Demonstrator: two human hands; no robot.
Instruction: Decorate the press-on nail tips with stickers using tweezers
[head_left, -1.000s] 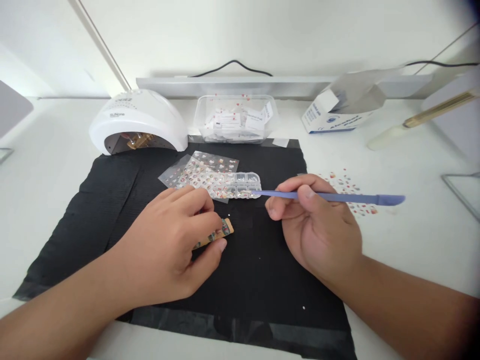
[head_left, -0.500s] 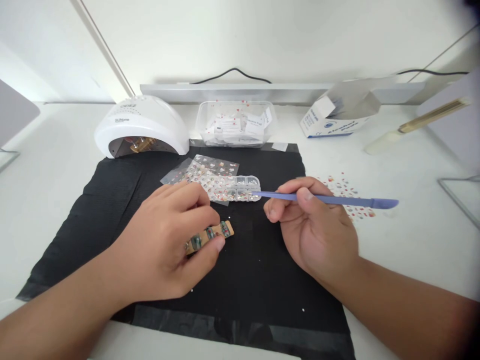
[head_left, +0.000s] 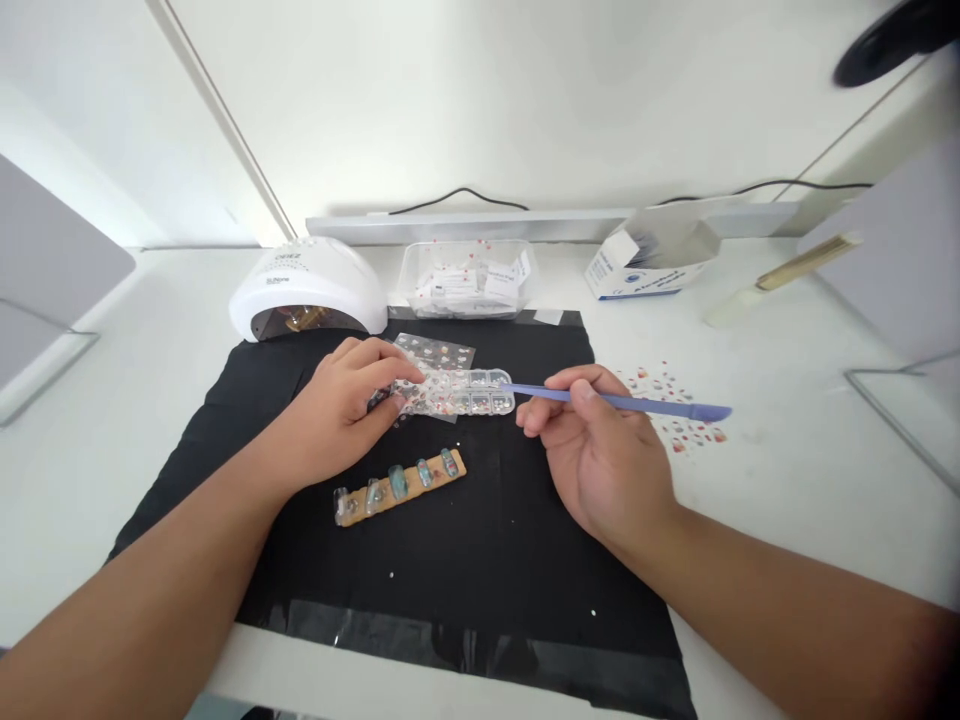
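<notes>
My right hand [head_left: 596, 450] grips a slim blue-violet tool [head_left: 637, 404], its tip resting at the right end of a clear compartment box of tiny gems [head_left: 472, 392]. My left hand [head_left: 341, 410] rests on the clear sticker sheets [head_left: 435, 352] at the box's left end, fingertips pressing on them. A wooden strip with several decorated false nails [head_left: 397, 484] lies free on the black mat [head_left: 487, 540], just below my left hand.
A white dome nail lamp [head_left: 307, 288] stands at the back left. A clear tub of small packets [head_left: 466, 278] and an open white and blue carton [head_left: 651, 262] stand behind. Another sticker sheet [head_left: 679, 410] lies on the white table, right of the mat.
My left hand let go of the nail strip and moved up to the sticker sheets beside the gem box. The strip now lies uncovered. The camera view pulled back.
</notes>
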